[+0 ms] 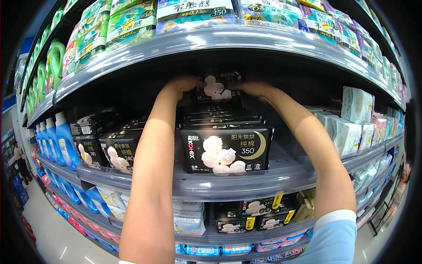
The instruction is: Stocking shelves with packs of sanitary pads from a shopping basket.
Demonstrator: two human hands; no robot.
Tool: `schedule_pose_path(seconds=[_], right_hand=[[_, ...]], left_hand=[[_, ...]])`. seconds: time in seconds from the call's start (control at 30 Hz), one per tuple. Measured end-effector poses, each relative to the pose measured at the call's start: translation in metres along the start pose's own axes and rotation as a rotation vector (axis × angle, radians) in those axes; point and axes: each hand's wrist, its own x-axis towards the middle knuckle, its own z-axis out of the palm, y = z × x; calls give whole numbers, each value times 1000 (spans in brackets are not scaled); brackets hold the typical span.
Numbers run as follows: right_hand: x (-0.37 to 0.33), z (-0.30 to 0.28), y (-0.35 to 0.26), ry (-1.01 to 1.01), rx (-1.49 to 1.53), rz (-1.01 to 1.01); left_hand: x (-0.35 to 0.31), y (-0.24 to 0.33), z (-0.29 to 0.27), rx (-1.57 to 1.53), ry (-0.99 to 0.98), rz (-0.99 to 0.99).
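Deep in the middle shelf, a black pack of sanitary pads [218, 88] with a white cotton-flower print stands above the back of a row of like packs. My left hand [187, 83] grips its left end, with the fingertips partly hidden in shadow. At its right end my right hand [258, 89] holds on with bent fingers. Under my hands the row runs back from a front black pack [226, 150], which bears a yellow crescent moon and a small white sticker.
The upper shelf's clear edge [206, 37] curves just above my hands. Left of the row lie more black packs [118, 152] and blue bottles [66, 141]; white packs [345, 134] stand to the right. A clear shelf lip [220, 187] runs below my forearms.
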Motion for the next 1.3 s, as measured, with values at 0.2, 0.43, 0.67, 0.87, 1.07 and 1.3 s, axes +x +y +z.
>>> schedule_pose_path(seconds=[0.2,0.43,0.67,0.87,1.07,1.3], right_hand=[[-6,21,3,-34,31,100],[-9,23,6,-167,131,164],[-13,21,4,-131,-51,152],[-31,-2,-19,-171,-204,179],[-82,-34,-28,-11,-553,-166],[-249,-72,-56,363,-483,-510]], left_hand=[[3,-18,-2,92,-26,-74],[5,-14,7,165,-99,-182],[20,-25,16,176,-101,-105],[12,-21,7,-39,-103,-100],[-20,4,-10,675,41,96],[-80,-5,-50,1312,335,894]])
